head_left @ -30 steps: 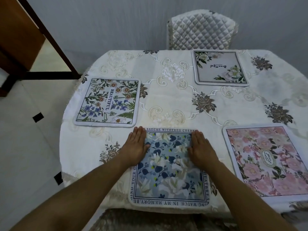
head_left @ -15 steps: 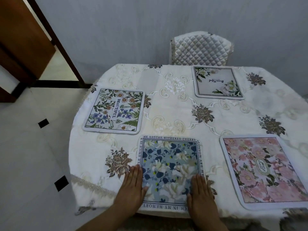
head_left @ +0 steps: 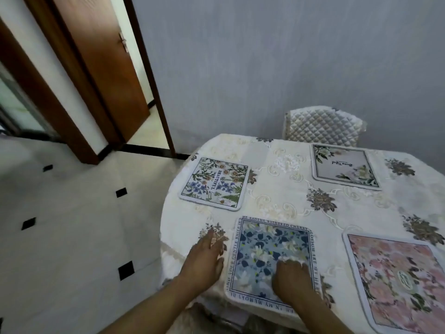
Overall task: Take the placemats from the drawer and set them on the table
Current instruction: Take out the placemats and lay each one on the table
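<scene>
Several placemats lie flat on the round table [head_left: 277,150] with its cream cloth. The blue floral placemat [head_left: 267,247] is at the near edge. My right hand [head_left: 292,277] rests flat on its near right part, holding nothing. Just left of this mat my left hand [head_left: 204,259] lies flat on the cloth, fingers apart. A placemat reading BEAUTIFUL [head_left: 215,183] sits at the left. A grey leaf-print placemat [head_left: 344,166] is at the far side. A pink flower placemat [head_left: 399,283] is at the right.
A quilted chair back [head_left: 322,126] stands behind the table against the grey wall. At the left is a brown wooden door [head_left: 101,68], with white floor tiles [head_left: 72,225] below it. The table's near edge is close to my body.
The view has swung up and to the left, now showing the door and floor. My left hand has slid off the blue mat onto the cloth; my right hand has stayed on the mat.
</scene>
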